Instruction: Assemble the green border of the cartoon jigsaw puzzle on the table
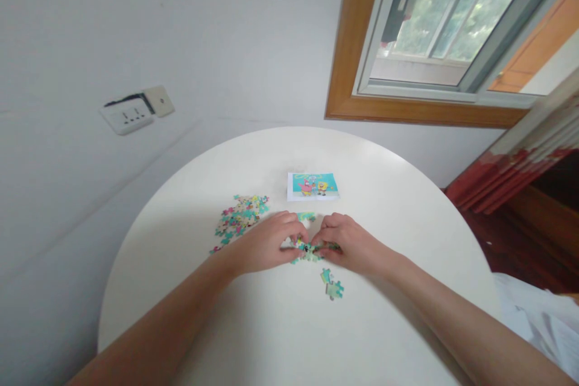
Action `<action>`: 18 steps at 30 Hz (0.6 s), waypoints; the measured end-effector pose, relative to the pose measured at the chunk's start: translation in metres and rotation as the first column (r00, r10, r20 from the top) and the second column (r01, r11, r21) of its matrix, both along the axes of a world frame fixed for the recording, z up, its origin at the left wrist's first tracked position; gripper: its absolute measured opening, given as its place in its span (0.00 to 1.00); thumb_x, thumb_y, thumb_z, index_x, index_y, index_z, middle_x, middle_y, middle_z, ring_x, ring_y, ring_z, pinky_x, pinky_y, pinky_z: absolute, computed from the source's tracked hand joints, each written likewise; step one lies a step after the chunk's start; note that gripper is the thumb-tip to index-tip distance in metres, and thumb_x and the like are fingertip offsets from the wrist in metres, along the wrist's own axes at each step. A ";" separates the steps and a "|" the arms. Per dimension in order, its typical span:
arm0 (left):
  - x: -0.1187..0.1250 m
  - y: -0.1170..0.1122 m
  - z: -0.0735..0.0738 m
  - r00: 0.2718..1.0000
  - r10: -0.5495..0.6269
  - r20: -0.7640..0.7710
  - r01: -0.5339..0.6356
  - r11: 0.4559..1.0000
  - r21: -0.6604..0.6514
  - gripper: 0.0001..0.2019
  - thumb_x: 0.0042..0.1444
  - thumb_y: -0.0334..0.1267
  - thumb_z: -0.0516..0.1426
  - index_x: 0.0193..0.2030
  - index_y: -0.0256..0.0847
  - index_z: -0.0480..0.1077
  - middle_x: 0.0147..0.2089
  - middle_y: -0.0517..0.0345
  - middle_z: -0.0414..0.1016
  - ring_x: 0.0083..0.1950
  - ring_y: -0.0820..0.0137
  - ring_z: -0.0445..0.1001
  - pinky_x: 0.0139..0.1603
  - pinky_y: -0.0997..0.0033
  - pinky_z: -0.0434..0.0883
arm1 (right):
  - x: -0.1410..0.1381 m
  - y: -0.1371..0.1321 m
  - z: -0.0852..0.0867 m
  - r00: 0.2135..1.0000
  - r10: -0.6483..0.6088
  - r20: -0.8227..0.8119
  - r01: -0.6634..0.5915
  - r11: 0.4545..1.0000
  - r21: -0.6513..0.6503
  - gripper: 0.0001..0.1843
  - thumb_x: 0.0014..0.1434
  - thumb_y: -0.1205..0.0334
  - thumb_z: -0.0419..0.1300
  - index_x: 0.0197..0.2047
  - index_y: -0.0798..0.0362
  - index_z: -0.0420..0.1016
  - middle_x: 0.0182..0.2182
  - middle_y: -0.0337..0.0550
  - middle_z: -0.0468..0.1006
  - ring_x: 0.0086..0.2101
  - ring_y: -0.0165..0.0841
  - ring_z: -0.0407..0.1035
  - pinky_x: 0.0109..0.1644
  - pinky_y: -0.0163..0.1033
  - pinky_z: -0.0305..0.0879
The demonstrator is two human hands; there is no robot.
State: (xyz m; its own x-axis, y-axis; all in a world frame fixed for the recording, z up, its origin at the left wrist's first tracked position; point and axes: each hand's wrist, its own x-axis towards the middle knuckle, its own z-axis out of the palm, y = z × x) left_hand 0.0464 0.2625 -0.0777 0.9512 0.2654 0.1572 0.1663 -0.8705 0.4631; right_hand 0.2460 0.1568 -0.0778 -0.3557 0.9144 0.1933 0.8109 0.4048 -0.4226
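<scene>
My left hand and my right hand meet near the middle of the table, fingers bent and closed on a small cluster of joined jigsaw puzzle pieces. The fingers partly cover this cluster. Just beyond it lies a teal and yellow strip of puzzle. Closer to me, a few loose puzzle pieces rest on the table below my right hand. A pile of loose jigsaw pieces in teal, cream and pink spreads out to the left of my left hand.
A cartoon picture card lies on the round white table beyond my hands. The far table edge is near the wall, which carries a socket. A wood-framed window and a red-and-white curtain are at the right.
</scene>
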 end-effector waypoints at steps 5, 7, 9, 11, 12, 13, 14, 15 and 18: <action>-0.001 0.000 0.000 1.000 -0.001 -0.009 0.001 1.000 -0.001 0.08 0.53 0.31 0.56 0.40 0.42 0.70 0.38 0.59 0.69 0.43 0.68 0.66 0.46 0.71 0.60 | 0.000 0.002 -0.001 0.999 0.004 -0.048 -0.005 1.000 -0.009 0.07 0.53 0.69 0.62 0.37 0.52 0.78 0.34 0.44 0.75 0.39 0.34 0.67 0.45 0.38 0.63; -0.001 0.000 0.001 1.000 -0.001 -0.012 0.001 1.000 0.000 0.08 0.53 0.30 0.56 0.40 0.42 0.70 0.38 0.58 0.69 0.43 0.68 0.66 0.46 0.71 0.60 | 0.000 0.002 -0.001 0.998 0.006 -0.065 -0.006 1.000 -0.008 0.07 0.53 0.69 0.62 0.37 0.52 0.78 0.34 0.44 0.75 0.39 0.34 0.68 0.45 0.38 0.63; 0.000 0.000 0.001 1.000 0.002 -0.007 -0.002 1.000 -0.006 0.09 0.53 0.29 0.56 0.40 0.42 0.70 0.38 0.58 0.69 0.43 0.68 0.66 0.46 0.71 0.60 | 0.000 0.002 0.000 0.997 0.005 -0.076 -0.006 1.000 -0.010 0.08 0.52 0.70 0.62 0.36 0.52 0.78 0.33 0.43 0.75 0.38 0.34 0.68 0.45 0.38 0.63; 0.000 -0.001 0.001 1.000 0.002 -0.002 -0.002 1.000 -0.011 0.09 0.52 0.29 0.56 0.40 0.42 0.70 0.38 0.59 0.69 0.43 0.68 0.66 0.46 0.71 0.60 | 0.000 0.002 0.000 0.996 0.004 -0.085 -0.004 1.000 -0.007 0.07 0.51 0.70 0.63 0.36 0.52 0.77 0.33 0.43 0.75 0.38 0.34 0.68 0.44 0.38 0.63; 0.000 -0.001 0.001 1.000 0.002 0.003 -0.002 1.000 -0.012 0.09 0.52 0.29 0.56 0.40 0.42 0.70 0.38 0.59 0.69 0.43 0.68 0.66 0.46 0.71 0.60 | 0.000 0.002 -0.001 0.996 0.006 -0.088 -0.006 1.000 -0.002 0.07 0.51 0.70 0.63 0.36 0.52 0.77 0.33 0.43 0.75 0.38 0.34 0.68 0.44 0.38 0.63; 0.000 -0.001 0.000 1.000 0.002 0.006 -0.002 1.000 -0.012 0.08 0.52 0.29 0.56 0.40 0.42 0.70 0.38 0.59 0.69 0.43 0.68 0.66 0.46 0.71 0.60 | 0.000 0.003 -0.001 0.996 0.010 -0.091 -0.010 1.000 0.003 0.07 0.51 0.70 0.63 0.36 0.52 0.76 0.32 0.43 0.75 0.38 0.33 0.68 0.44 0.38 0.63; 0.000 -0.001 0.000 1.000 -0.001 0.007 0.001 1.000 -0.012 0.08 0.53 0.30 0.56 0.40 0.42 0.70 0.38 0.59 0.69 0.43 0.68 0.66 0.45 0.71 0.60 | 0.001 0.003 -0.002 0.996 0.014 -0.091 -0.013 1.000 0.008 0.07 0.52 0.69 0.63 0.36 0.52 0.76 0.32 0.42 0.75 0.37 0.33 0.68 0.44 0.38 0.63; 0.000 -0.001 0.000 1.000 -0.004 0.009 0.004 1.000 -0.012 0.08 0.53 0.30 0.56 0.40 0.43 0.70 0.38 0.59 0.69 0.43 0.68 0.66 0.45 0.71 0.60 | 0.001 0.003 -0.002 0.996 0.017 -0.091 -0.016 1.000 0.011 0.07 0.52 0.69 0.63 0.36 0.52 0.76 0.32 0.42 0.75 0.37 0.33 0.68 0.44 0.38 0.63; 0.001 -0.001 0.000 1.000 -0.007 0.016 0.008 1.000 -0.024 0.06 0.54 0.31 0.56 0.39 0.43 0.70 0.38 0.59 0.70 0.42 0.68 0.67 0.44 0.71 0.61 | 0.001 0.003 -0.004 0.995 0.021 -0.093 -0.020 1.000 0.015 0.07 0.52 0.70 0.62 0.36 0.52 0.76 0.32 0.42 0.74 0.37 0.33 0.67 0.44 0.38 0.63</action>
State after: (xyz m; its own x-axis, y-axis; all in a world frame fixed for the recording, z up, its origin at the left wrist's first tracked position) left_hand 0.0469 0.2616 -0.0782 0.9507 0.2620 0.1659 0.1521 -0.8602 0.4868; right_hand 0.2474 0.1602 -0.0815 -0.3542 0.9040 0.2394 0.7596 0.4275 -0.4902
